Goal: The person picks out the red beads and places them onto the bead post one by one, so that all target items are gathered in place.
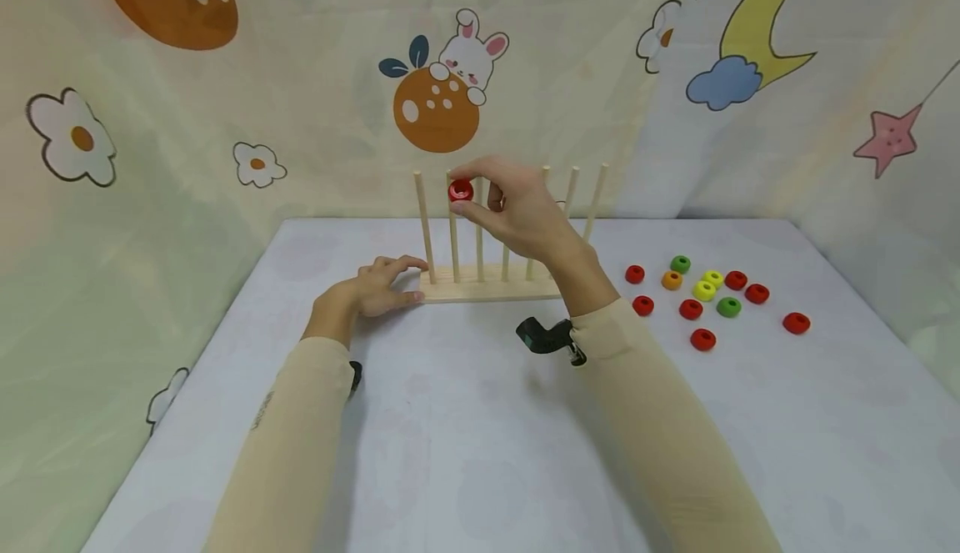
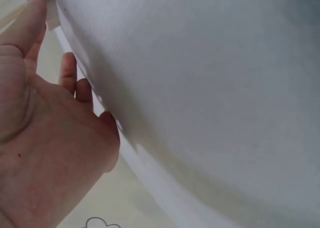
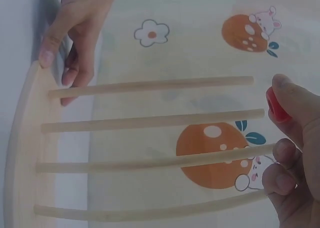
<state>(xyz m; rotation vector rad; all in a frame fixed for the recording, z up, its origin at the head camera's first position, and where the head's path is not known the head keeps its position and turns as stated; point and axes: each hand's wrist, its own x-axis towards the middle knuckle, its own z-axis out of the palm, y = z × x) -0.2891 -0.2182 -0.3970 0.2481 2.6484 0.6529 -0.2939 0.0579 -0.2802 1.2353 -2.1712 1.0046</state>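
A wooden peg rack (image 1: 487, 289) stands at the middle back of the table, several thin upright pegs rising from its flat base. My left hand (image 1: 375, 288) holds the base's left end, thumb at the front corner and a finger at the back one. Between thumb and forefinger, my right hand (image 1: 525, 209) pinches a red bead (image 1: 461, 190) with a hole. In the right wrist view the bead (image 3: 277, 107) is just off the tip of the second peg (image 3: 200, 119) from the left-hand end. The right hand and forearm hide parts of the other pegs.
To the right lie several loose beads: red ones (image 1: 702, 339), green ones (image 1: 728, 307), yellow ones (image 1: 703, 290) and an orange one (image 1: 671, 280). A cloth backdrop (image 1: 330, 119) with cartoon prints hangs behind the white table (image 1: 465, 436).
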